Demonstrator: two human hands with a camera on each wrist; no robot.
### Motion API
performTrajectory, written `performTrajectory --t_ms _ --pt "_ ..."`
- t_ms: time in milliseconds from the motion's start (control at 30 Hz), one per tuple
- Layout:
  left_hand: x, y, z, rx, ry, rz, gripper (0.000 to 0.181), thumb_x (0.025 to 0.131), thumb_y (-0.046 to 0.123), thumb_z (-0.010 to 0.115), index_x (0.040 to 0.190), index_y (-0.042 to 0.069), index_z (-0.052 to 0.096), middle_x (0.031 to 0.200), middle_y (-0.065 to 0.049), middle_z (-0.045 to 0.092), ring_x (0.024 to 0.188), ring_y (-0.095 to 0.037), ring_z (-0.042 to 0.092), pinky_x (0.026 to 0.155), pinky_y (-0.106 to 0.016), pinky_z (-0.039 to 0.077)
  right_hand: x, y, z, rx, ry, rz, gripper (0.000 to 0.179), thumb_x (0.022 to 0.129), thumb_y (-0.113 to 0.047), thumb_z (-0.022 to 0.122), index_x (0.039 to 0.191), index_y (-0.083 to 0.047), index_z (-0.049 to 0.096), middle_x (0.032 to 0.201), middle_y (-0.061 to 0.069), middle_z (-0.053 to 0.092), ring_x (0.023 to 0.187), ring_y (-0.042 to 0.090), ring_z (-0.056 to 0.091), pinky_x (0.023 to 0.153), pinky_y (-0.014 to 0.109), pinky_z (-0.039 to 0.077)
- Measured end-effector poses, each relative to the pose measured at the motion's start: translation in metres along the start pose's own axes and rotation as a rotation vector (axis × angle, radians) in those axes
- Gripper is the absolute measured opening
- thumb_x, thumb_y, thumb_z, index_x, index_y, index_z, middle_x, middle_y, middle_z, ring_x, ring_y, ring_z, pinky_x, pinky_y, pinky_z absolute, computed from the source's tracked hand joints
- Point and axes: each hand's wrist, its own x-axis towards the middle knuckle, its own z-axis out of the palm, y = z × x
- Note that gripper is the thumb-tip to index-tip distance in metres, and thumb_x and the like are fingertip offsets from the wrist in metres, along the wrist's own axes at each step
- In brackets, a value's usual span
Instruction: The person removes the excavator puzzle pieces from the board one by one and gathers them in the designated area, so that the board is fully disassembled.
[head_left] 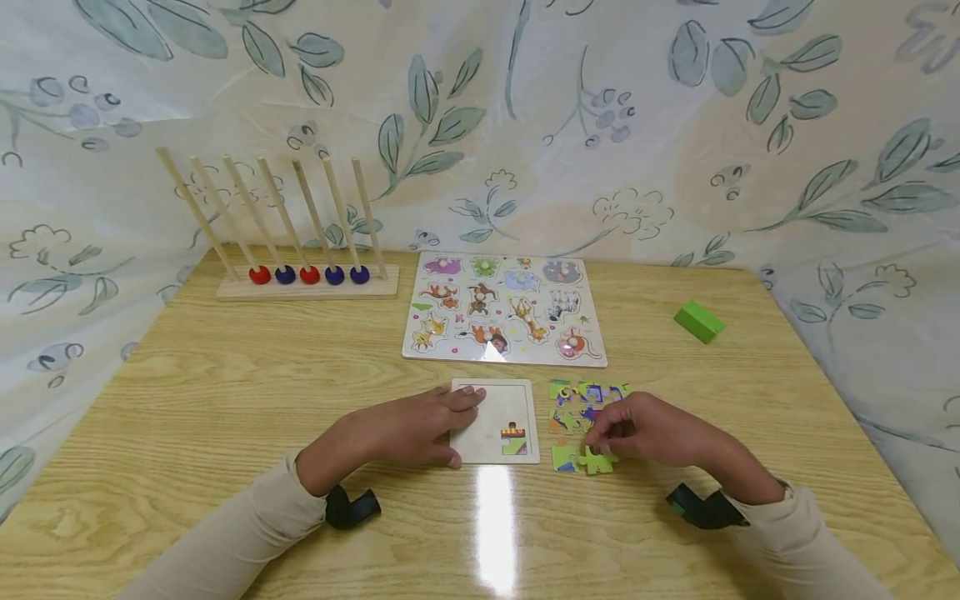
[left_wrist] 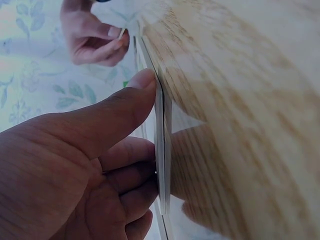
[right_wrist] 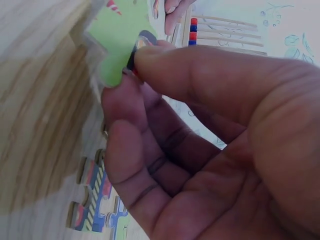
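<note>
My left hand (head_left: 427,425) rests on the left side of a shallow square wooden puzzle tray (head_left: 535,417). Its fingers lie over the rim and its thumb touches near the front corner; the left wrist view shows the tray (left_wrist: 160,130) edge-on. One puzzle piece (head_left: 516,446), red, yellow and green, lies in the tray's lower right. My right hand (head_left: 645,429) pinches a mostly green puzzle piece (right_wrist: 120,40) between thumb and fingers, to the right of the tray. Under and beside that hand lie several loose jigsaw pieces (head_left: 562,421), some partly hidden by it.
Behind the tray lies an animal peg puzzle board (head_left: 498,292). A wooden rod stand (head_left: 307,287) with red and blue beads stands at the back left. A green block (head_left: 699,322) sits at the right. A leaf-patterned cloth (head_left: 480,125) hangs behind the table.
</note>
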Motion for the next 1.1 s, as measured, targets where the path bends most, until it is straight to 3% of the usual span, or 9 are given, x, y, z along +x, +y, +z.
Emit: performTrajectory --t_ms 600,900,1100 --pt "0.0 -0.003 0.0 0.007 0.003 0.016 0.072 0.091 0.03 0.069 0.147 -0.003 0.038 0.158 -0.014 0.023 0.145 -0.027 0.02 0.117 -0.045 0.016 -0.003 0.001 -0.003 -0.029 0.041 0.005 0.01 0.091 -0.002 0.066 0.098 -0.004 0.073 0.095 0.0 0.069 0.081 0.011 0.059 0.072 0.024 0.052" --pt "0.0 -0.003 0.0 0.004 0.003 0.004 0.072 0.091 0.031 0.069 0.147 -0.002 0.039 0.158 -0.013 0.023 0.145 -0.025 0.02 0.117 -0.044 0.015 0.009 -0.006 0.002 -0.08 0.061 -0.006 0.01 0.092 -0.004 0.066 0.097 -0.007 0.074 0.091 -0.002 0.07 0.079 0.011 0.059 0.07 0.024 0.053" --pt "0.0 -0.004 0.0 0.011 0.004 0.01 0.073 0.091 0.032 0.069 0.147 -0.002 0.038 0.159 -0.012 0.022 0.145 -0.025 0.02 0.117 -0.044 0.015 0.022 -0.012 0.009 -0.07 0.082 -0.062 0.013 0.092 -0.005 0.065 0.101 -0.005 0.075 0.098 0.0 0.072 0.083 0.01 0.062 0.069 0.024 0.053"
